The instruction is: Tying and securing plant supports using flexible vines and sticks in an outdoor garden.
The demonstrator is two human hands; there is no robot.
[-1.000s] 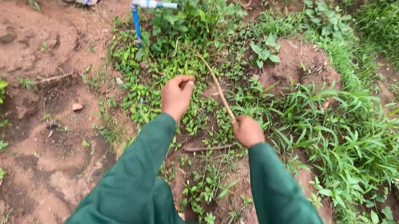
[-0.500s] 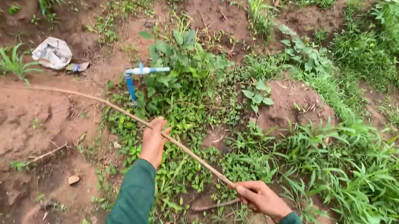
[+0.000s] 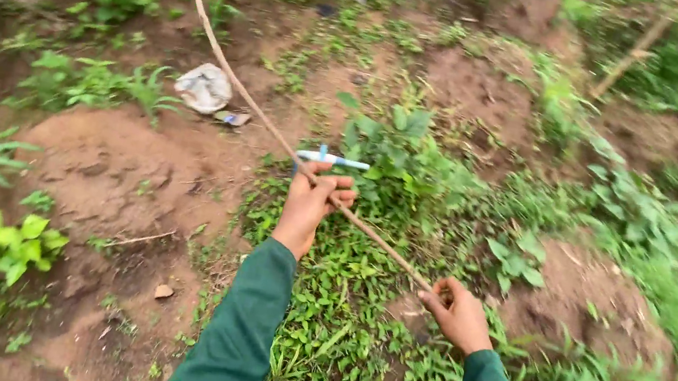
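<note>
Views: 1, worn on the person's head.
Direction: looks forward and down over both green sleeves onto garden ground.
Tilt: frame leans, the ground slanting across it.
Nearness: close to the left hand and right hand; soil mounds and weeds lie farther ahead.
Shared scene: none, only 1 view.
</note>
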